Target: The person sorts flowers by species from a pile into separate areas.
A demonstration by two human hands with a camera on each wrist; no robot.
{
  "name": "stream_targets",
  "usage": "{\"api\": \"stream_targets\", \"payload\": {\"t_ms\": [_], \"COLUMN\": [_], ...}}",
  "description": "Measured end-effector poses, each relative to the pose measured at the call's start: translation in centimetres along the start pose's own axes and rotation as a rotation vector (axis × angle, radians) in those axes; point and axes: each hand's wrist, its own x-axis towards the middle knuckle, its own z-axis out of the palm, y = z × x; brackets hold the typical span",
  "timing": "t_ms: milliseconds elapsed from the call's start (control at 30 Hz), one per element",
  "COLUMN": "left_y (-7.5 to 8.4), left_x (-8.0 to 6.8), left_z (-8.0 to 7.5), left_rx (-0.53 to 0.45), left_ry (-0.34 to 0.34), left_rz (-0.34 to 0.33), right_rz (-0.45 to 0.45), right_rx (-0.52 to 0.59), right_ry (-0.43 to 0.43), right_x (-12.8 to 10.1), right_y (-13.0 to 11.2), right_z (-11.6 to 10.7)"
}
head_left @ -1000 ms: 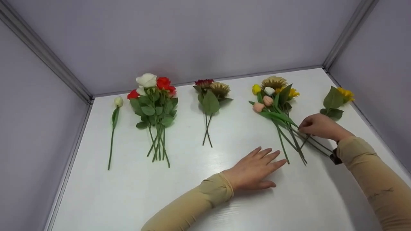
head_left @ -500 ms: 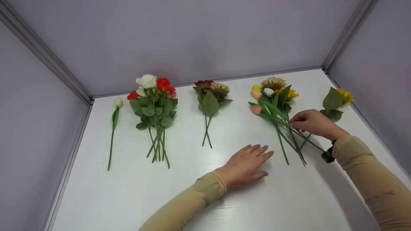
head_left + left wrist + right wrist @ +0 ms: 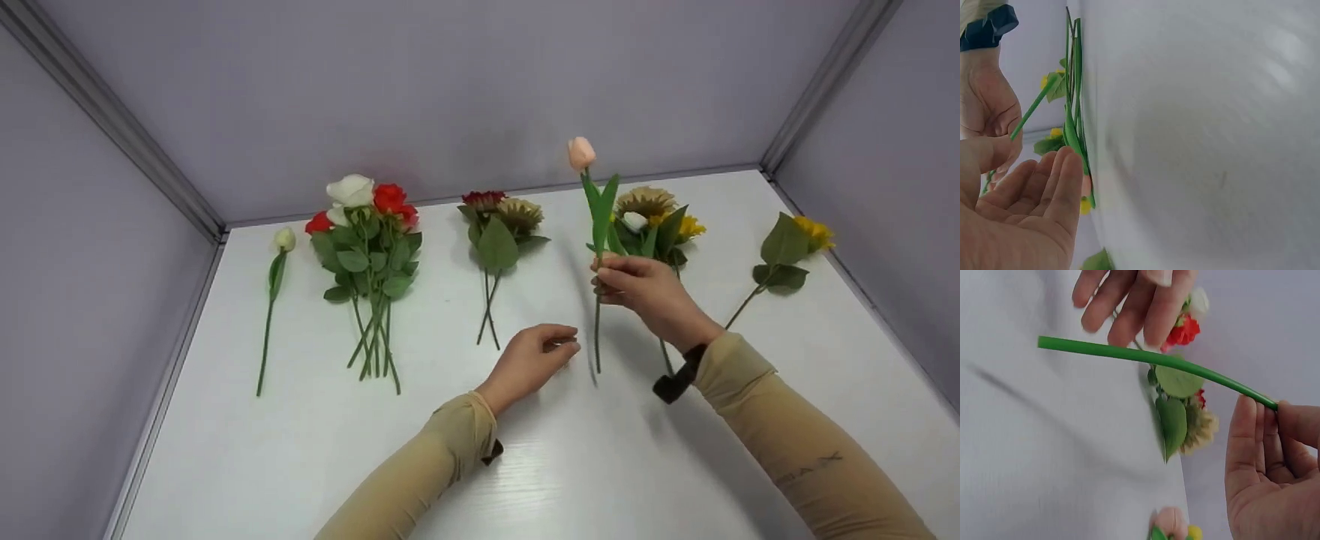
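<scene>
My right hand (image 3: 652,296) pinches the stem of a pink tulip (image 3: 581,154) between thumb and fingers. The tulip stands nearly upright above the table, its stem end pointing down. In the right wrist view, its green stem (image 3: 1129,354) runs from the fingertips toward my left hand (image 3: 1129,306). That left hand (image 3: 529,367) is just left of the stem in the head view, fingers slightly bent and holding nothing. Behind the right hand lies a mixed group of flowers, with a beige bloom (image 3: 646,201) and a white tulip (image 3: 634,221); its stems are partly hidden.
On the white table (image 3: 187,450) lie a single white tulip (image 3: 283,240), a bunch of red and white roses (image 3: 367,255), and a dark red and beige pair (image 3: 496,240). A yellow flower (image 3: 814,234) lies far right. Grey walls (image 3: 450,90) enclose the back and sides.
My right hand has drawn a pink tulip out of the right-hand group, raised it and moved left. My left hand has shifted left and turned, its spread fingers now slightly bent.
</scene>
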Motion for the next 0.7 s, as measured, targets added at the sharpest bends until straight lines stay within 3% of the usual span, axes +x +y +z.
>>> {"api": "stream_targets", "payload": {"t_ms": [200, 300, 500, 700], "left_y": [-1.1, -1.4, -1.7, -1.7], "left_x": [-0.4, -0.4, -0.7, -0.9], "left_z": [-0.9, -0.9, -1.1, -1.3], "left_rx": [-0.356, -0.45, -0.464, -0.418], "left_ry": [0.031, 0.063, 0.133, 0.143], "left_rz": [-0.057, -0.061, -0.071, -0.069], "right_rz": [-0.043, -0.042, -0.028, -0.035], "right_rx": [0.14, 0.165, 0.178, 0.202], "right_ry": [-0.066, -0.069, -0.063, 0.006], "right_x": [0.5, 0.7, 0.9, 1.1], "right_y": [0.2, 0.3, 0.4, 0.3], "right_z": [3.9, 4.9, 5.8, 6.3]}}
